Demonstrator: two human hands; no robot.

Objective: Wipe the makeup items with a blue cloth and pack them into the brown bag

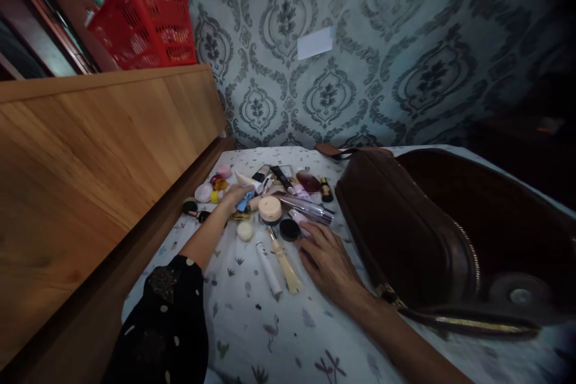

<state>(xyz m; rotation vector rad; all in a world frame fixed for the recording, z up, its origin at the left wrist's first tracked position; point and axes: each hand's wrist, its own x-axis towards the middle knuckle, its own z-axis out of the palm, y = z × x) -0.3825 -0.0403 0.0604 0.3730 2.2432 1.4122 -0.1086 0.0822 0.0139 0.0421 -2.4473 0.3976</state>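
1. A grey damask-papered wall [328,93] fills the top of the frame; below it, a white sheet with small printed plants [243,336] spreads across the centre. A wooden panel [117,150] runs down the left, carrying a red plastic lattice basket [144,24] at upper left.
2. Mid-frame, there's the cosmetics cluster, lying loose and close together, which probably keeps each piece visible and within both hands' reach.
3. Over at right, the dark brown leather-look bag [400,228] lies with its zip undone, leaving a wide, accessible mouth.
4. Here's the left hand [236,194], left of centre, reaching up-frame from a black dotted sleeve [173,312]. Its fingers meet a crumpled light-blue item [245,200] amid the cluster; whether they're closed around it, I can't tell.
5. And the right hand [328,258], lower right of the cluster, stretches in on a bare forearm, palm down, fingers extended and loosely parted. The fingertips are at a pale pink tube [302,225], just beside a round black lid [289,230]; nothing looks gripped. That low, flat pose seems suited to steadying or nudging small pieces.
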